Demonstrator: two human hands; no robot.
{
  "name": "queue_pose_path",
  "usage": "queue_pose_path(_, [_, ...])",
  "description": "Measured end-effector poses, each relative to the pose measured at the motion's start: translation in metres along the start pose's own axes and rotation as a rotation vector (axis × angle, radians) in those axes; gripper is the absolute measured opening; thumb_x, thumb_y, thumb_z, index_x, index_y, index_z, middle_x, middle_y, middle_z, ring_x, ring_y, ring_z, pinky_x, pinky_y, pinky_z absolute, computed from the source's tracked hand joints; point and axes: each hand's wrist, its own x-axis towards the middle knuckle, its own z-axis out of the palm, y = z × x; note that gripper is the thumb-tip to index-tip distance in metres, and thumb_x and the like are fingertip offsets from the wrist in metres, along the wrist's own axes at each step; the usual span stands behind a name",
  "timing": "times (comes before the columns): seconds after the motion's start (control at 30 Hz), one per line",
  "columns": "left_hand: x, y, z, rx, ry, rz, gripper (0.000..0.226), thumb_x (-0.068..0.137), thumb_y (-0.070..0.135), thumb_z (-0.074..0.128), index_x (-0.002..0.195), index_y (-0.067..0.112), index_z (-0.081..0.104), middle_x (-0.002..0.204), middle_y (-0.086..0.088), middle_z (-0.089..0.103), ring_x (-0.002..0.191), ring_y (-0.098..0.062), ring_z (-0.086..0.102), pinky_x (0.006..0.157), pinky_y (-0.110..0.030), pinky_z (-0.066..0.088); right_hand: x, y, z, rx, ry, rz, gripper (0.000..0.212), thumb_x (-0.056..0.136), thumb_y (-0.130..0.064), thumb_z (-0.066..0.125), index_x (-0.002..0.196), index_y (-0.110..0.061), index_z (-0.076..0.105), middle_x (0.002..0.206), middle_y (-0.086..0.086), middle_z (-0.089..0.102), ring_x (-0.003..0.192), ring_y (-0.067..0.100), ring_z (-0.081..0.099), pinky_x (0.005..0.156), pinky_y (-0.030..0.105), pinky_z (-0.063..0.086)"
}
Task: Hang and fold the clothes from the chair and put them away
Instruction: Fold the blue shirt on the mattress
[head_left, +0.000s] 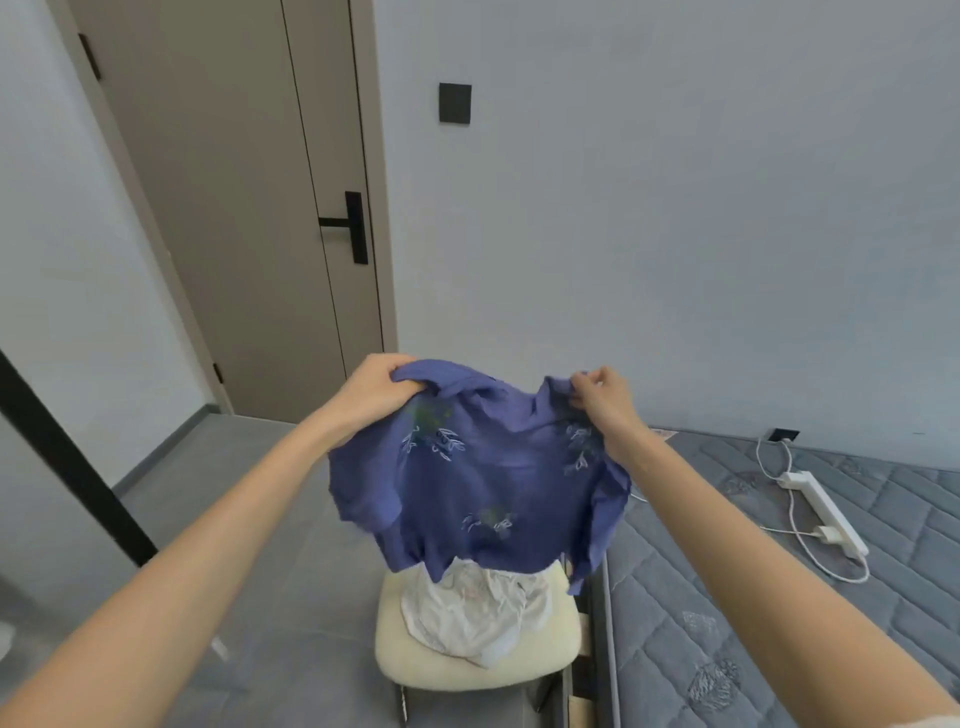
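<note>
A blue-purple shirt (498, 483) with pale embroidered leaves hangs in the air above the chair. My left hand (376, 387) grips its upper left edge and my right hand (605, 400) pinches its upper right edge, so the cloth sags between them. Below it stands a cream cushioned chair (415, 652). A crumpled white garment (478, 608) lies on the seat, partly hidden by the shirt's lower hem.
A grey quilted mattress (779, 597) lies right of the chair, with a white power strip (826, 512) and its cable on it. A brown door (234, 208) with a black handle is at the back left. Grey tiled floor (249, 519) spreads left of the chair.
</note>
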Motion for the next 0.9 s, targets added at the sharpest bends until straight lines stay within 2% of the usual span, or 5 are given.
queue_pose_path(0.17, [-0.003, 0.046, 0.0, 0.219, -0.167, 0.161, 0.013, 0.086, 0.008, 0.057, 0.081, 0.0, 0.065, 0.074, -0.012, 0.063, 0.067, -0.011, 0.049, 0.066, -0.026, 0.04, -0.053, 0.006, 0.03, -0.159, -0.503, -0.203, 0.051, 0.079, -0.019, 0.077, 0.12, -0.025, 0.047, 0.11, -0.022, 0.054, 0.098, -0.011, 0.055, 0.082, 0.013, 0.044])
queue_pose_path(0.37, [-0.013, 0.057, 0.003, 0.497, -0.099, 0.35, 0.025, 0.08, 0.036, 0.071, 0.067, 0.018, 0.058, 0.06, 0.003, 0.057, 0.059, -0.012, 0.047, 0.062, -0.03, 0.035, -0.071, -0.012, 0.037, -0.143, -0.251, -0.39, 0.024, 0.1, -0.016, 0.049, 0.102, 0.004, 0.062, 0.085, 0.018, 0.059, 0.082, 0.011, 0.047, 0.075, 0.036, 0.04])
queue_pose_path(0.53, [-0.015, 0.024, -0.002, 0.724, 0.054, 0.344, 0.032, 0.078, 0.052, 0.067, 0.077, 0.02, 0.06, 0.066, 0.007, 0.06, 0.068, -0.02, 0.052, 0.073, -0.033, 0.035, -0.072, -0.025, 0.027, -0.007, -0.259, -0.338, 0.024, 0.103, -0.02, 0.04, 0.105, -0.013, 0.063, 0.101, 0.003, 0.064, 0.091, 0.009, 0.057, 0.082, 0.026, 0.046])
queue_pose_path(0.73, [-0.013, -0.014, 0.009, -0.05, -0.078, -0.077, 0.006, 0.089, 0.02, 0.063, 0.088, 0.017, 0.067, 0.083, 0.006, 0.066, 0.078, -0.01, 0.059, 0.064, -0.02, 0.046, -0.053, -0.041, 0.02, 0.192, -0.111, -0.285, 0.025, 0.103, -0.024, 0.04, 0.087, -0.027, 0.06, 0.083, -0.013, 0.063, 0.071, -0.01, 0.058, 0.067, 0.009, 0.046])
queue_pose_path(0.9, [-0.002, -0.011, 0.017, -0.229, -0.025, -0.081, 0.01, 0.093, 0.018, 0.058, 0.088, 0.022, 0.066, 0.073, 0.012, 0.065, 0.063, 0.001, 0.058, 0.049, -0.01, 0.044, -0.027, -0.023, -0.001, 0.325, 0.233, -0.081, 0.024, 0.102, -0.025, 0.037, 0.083, -0.023, 0.052, 0.084, -0.007, 0.054, 0.076, 0.009, 0.049, 0.068, 0.023, 0.042])
